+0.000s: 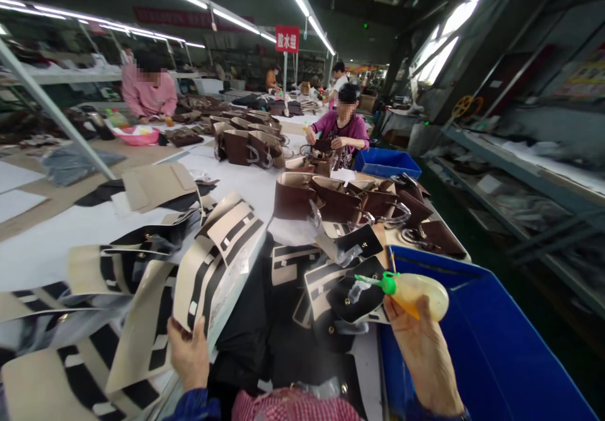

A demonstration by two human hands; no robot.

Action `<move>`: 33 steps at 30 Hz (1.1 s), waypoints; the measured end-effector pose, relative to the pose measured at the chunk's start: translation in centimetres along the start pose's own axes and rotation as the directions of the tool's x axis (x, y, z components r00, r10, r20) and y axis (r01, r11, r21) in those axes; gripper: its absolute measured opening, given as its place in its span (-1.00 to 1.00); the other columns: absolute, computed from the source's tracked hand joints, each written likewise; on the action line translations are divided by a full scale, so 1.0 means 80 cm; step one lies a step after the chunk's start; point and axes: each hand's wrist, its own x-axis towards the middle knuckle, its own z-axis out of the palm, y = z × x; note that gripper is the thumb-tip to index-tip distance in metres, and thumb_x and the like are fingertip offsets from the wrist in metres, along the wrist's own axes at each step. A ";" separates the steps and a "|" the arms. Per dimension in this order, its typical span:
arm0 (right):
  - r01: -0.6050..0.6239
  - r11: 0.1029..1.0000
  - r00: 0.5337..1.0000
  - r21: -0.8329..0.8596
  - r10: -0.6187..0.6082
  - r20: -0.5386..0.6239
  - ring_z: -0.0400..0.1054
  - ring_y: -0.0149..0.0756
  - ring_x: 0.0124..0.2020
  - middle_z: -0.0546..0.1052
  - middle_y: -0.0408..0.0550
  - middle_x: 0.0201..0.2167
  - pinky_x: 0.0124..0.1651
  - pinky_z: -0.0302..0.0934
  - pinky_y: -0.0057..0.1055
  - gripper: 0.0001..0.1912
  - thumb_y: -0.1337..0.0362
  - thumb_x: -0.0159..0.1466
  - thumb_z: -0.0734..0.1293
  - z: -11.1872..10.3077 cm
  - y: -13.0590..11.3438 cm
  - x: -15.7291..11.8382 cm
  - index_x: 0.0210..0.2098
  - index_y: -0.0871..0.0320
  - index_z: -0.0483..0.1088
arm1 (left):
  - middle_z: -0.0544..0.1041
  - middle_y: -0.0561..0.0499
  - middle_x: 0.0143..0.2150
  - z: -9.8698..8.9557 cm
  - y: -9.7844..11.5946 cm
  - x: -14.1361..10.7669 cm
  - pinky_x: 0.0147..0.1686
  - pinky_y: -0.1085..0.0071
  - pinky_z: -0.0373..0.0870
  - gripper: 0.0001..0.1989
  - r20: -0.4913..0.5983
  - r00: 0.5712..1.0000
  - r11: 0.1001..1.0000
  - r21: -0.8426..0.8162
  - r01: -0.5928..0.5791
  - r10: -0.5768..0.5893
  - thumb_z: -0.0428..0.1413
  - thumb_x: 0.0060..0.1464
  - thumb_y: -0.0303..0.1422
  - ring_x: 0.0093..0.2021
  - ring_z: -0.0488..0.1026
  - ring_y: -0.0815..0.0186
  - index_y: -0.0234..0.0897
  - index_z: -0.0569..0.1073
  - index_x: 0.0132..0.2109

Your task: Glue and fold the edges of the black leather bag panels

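Observation:
My right hand [420,339] is closed around a glue bottle [428,295] with a green cap and nozzle and amber liquid inside. The nozzle points left, above black flaps with metal snaps. With my left hand [189,351] I grip the lower edge of a cream bag panel [201,276] with black strips and a small white patch. Another striped panel [234,229] overlaps its upper end. Around my left hand lie several similar cream panels [142,326]. More striped pieces [326,285] rest between my hands on dark material.
Brown bags [295,197] with wrapped handles stand in rows ahead. A large blue bin [472,351] is at my right, with a second blue bin [387,162] farther off. One person [338,128] works across the table, another [149,87] at far left. A metal pole [57,109] slants at left.

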 end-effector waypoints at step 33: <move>-0.031 0.956 0.997 0.291 0.049 -0.056 0.56 -0.32 -0.17 0.64 -0.10 -0.17 -0.12 0.49 -0.50 -0.66 0.11 0.13 0.57 -0.092 -0.026 -0.027 -0.16 0.11 0.54 | 0.27 -0.14 0.39 0.094 0.014 -0.217 0.35 -0.22 0.04 -0.61 0.883 -0.451 0.781 -0.186 -0.596 -0.133 0.22 0.20 -0.24 0.42 0.12 -0.04 -0.24 0.47 0.14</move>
